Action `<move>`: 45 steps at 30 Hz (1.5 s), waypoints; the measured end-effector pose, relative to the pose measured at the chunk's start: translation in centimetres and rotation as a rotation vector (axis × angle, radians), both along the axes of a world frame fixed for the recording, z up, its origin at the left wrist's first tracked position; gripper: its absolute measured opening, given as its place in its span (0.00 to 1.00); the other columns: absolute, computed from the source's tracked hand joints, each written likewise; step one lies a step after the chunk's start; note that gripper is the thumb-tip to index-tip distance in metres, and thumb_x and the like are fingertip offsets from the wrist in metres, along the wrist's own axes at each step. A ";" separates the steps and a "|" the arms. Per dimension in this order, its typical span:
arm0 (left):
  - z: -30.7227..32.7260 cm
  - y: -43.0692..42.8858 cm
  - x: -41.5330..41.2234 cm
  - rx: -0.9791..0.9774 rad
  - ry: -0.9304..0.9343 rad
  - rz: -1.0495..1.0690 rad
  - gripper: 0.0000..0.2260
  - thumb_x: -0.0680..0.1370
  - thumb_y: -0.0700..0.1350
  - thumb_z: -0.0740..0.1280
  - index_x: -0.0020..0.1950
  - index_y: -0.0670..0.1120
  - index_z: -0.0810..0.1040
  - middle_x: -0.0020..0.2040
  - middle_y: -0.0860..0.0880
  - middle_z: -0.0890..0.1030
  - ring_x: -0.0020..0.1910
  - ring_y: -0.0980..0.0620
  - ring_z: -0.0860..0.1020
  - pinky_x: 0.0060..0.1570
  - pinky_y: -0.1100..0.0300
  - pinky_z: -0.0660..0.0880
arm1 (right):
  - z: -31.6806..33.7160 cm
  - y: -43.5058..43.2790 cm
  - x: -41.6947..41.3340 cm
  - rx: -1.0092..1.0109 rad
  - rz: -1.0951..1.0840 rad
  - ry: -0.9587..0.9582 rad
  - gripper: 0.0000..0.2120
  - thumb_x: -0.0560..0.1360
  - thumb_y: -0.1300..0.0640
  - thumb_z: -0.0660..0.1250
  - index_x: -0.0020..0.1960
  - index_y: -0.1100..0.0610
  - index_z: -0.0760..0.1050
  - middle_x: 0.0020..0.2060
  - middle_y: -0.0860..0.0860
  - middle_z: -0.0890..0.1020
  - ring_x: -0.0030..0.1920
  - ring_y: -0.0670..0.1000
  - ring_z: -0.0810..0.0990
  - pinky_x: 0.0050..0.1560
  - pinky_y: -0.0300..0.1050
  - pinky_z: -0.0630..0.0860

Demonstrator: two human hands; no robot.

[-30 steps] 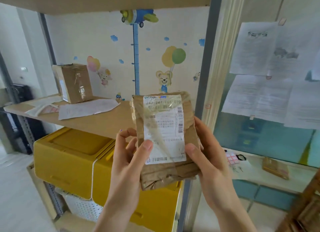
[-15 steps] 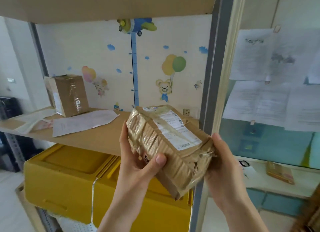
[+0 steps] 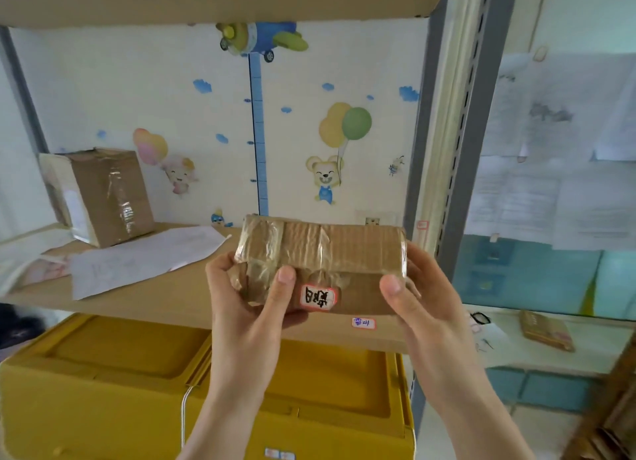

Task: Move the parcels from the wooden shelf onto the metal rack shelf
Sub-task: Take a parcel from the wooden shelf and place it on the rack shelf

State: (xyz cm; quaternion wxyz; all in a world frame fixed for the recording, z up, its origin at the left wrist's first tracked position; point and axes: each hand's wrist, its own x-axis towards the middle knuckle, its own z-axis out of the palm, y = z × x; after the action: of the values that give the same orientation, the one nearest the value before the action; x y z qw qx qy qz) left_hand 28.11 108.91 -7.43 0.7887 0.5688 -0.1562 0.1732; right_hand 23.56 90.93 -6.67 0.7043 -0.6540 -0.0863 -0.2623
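You hold the flat brown cardboard parcel wrapped in clear tape (image 3: 320,260) level in front of the light wooden board of the metal rack shelf (image 3: 165,294), likely so it can slide on flat. Your left hand (image 3: 247,304) clamps its left end, thumb on the near face; your right hand (image 3: 423,298) clamps the right end the same way. A red-bordered white sticker (image 3: 318,297) on the near face carries handwritten characters I cannot read with certainty. A taped brown cardboard box (image 3: 99,194) stands tilted at the shelf's back left.
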 end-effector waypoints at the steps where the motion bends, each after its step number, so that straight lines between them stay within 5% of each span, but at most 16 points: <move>1: -0.1 0.3 0.6 0.023 -0.002 -0.009 0.18 0.78 0.58 0.70 0.63 0.54 0.70 0.57 0.44 0.85 0.48 0.43 0.89 0.38 0.55 0.86 | 0.0 0.2 0.4 -0.015 -0.015 -0.027 0.36 0.65 0.36 0.78 0.69 0.47 0.76 0.62 0.48 0.86 0.64 0.50 0.84 0.61 0.52 0.81; 4: 0.0 1.5 3.5 0.177 -0.010 -0.005 0.12 0.80 0.61 0.63 0.59 0.57 0.71 0.55 0.48 0.86 0.53 0.42 0.87 0.49 0.48 0.85 | 0.5 0.6 2.0 -0.060 -0.064 -0.098 0.26 0.74 0.52 0.77 0.69 0.50 0.75 0.60 0.49 0.86 0.62 0.45 0.84 0.56 0.39 0.82; 7: 1.0 3.6 7.3 0.419 -0.077 0.009 0.12 0.79 0.56 0.63 0.62 0.62 0.71 0.58 0.53 0.86 0.58 0.53 0.85 0.58 0.51 0.81 | 0.8 0.5 4.7 -0.241 -0.106 -0.072 0.26 0.74 0.63 0.76 0.66 0.44 0.74 0.60 0.44 0.85 0.62 0.39 0.82 0.56 0.33 0.80; 11: 0.7 6.9 12.6 0.715 -0.082 0.026 0.17 0.80 0.54 0.67 0.67 0.52 0.79 0.58 0.57 0.87 0.59 0.56 0.85 0.62 0.46 0.81 | -0.5 1.2 9.3 -0.408 -0.163 0.091 0.33 0.72 0.61 0.78 0.74 0.50 0.72 0.63 0.41 0.82 0.62 0.35 0.79 0.64 0.40 0.80; 14: -1.4 8.3 15.5 0.766 0.001 0.071 0.13 0.82 0.43 0.70 0.67 0.48 0.80 0.57 0.53 0.88 0.59 0.53 0.84 0.63 0.42 0.80 | -1.8 2.8 11.8 -0.551 -0.181 0.199 0.38 0.72 0.59 0.79 0.78 0.52 0.67 0.63 0.40 0.79 0.58 0.32 0.78 0.62 0.30 0.77; 18: -3.6 8.3 16.5 0.814 0.071 0.117 0.24 0.81 0.44 0.71 0.77 0.46 0.71 0.67 0.49 0.83 0.67 0.48 0.81 0.67 0.46 0.78 | -3.2 4.0 13.5 -0.675 -0.218 0.291 0.43 0.73 0.57 0.78 0.82 0.53 0.60 0.74 0.50 0.76 0.74 0.51 0.74 0.73 0.44 0.69; 21: -3.5 8.1 16.8 0.856 0.062 0.187 0.24 0.82 0.45 0.69 0.78 0.46 0.69 0.69 0.47 0.82 0.70 0.44 0.79 0.68 0.41 0.76 | -3.3 4.2 14.2 -0.730 -0.236 0.306 0.44 0.74 0.56 0.78 0.82 0.53 0.58 0.75 0.52 0.75 0.76 0.54 0.73 0.74 0.48 0.68; 25: -3.2 7.8 16.7 0.851 0.106 0.221 0.25 0.82 0.44 0.69 0.78 0.45 0.67 0.69 0.44 0.81 0.69 0.42 0.78 0.67 0.42 0.76 | -3.3 4.3 15.0 -0.740 -0.219 0.326 0.44 0.74 0.56 0.77 0.82 0.51 0.56 0.75 0.53 0.75 0.76 0.55 0.72 0.74 0.49 0.68; 31: -3.3 7.8 16.1 0.846 0.142 0.216 0.21 0.82 0.45 0.70 0.75 0.43 0.72 0.68 0.44 0.82 0.67 0.43 0.79 0.56 0.56 0.72 | -3.3 4.1 15.4 -0.754 -0.188 0.338 0.43 0.76 0.56 0.75 0.83 0.51 0.54 0.76 0.53 0.73 0.77 0.57 0.70 0.73 0.48 0.67; 34: -2.8 7.6 15.1 0.810 0.134 0.256 0.29 0.82 0.46 0.70 0.81 0.45 0.64 0.74 0.43 0.78 0.72 0.42 0.77 0.64 0.49 0.74 | -3.2 3.9 14.9 -0.714 -0.187 0.292 0.45 0.75 0.55 0.76 0.83 0.49 0.54 0.76 0.53 0.73 0.77 0.57 0.71 0.73 0.49 0.67; 37: -1.8 7.0 13.2 0.737 -0.091 0.415 0.28 0.83 0.47 0.69 0.81 0.45 0.64 0.76 0.47 0.76 0.75 0.48 0.74 0.72 0.45 0.72 | -2.6 3.1 12.7 -0.654 -0.234 0.170 0.45 0.74 0.51 0.77 0.82 0.45 0.54 0.79 0.46 0.68 0.79 0.51 0.67 0.77 0.55 0.68; 41: 1.0 1.8 9.5 0.557 -0.417 0.201 0.24 0.82 0.49 0.64 0.78 0.46 0.68 0.76 0.50 0.75 0.70 0.67 0.75 0.67 0.62 0.75 | -1.0 -0.3 6.8 -0.485 -0.271 -0.003 0.41 0.74 0.50 0.77 0.81 0.46 0.61 0.78 0.37 0.68 0.77 0.39 0.67 0.74 0.51 0.72; 45: 2.8 -7.9 4.3 0.422 -0.604 -0.116 0.21 0.83 0.44 0.61 0.76 0.46 0.68 0.76 0.45 0.75 0.78 0.48 0.71 0.72 0.41 0.72 | 0.3 -7.1 -0.4 -0.442 -0.461 -0.166 0.38 0.72 0.49 0.76 0.78 0.53 0.66 0.75 0.41 0.73 0.76 0.42 0.70 0.71 0.51 0.75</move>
State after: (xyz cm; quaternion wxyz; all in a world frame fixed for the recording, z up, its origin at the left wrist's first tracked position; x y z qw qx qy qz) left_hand 32.40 101.01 -4.67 0.5809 0.6324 -0.4462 0.2521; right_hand 23.19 83.87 -6.38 0.4579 -0.7698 -0.0478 -0.4421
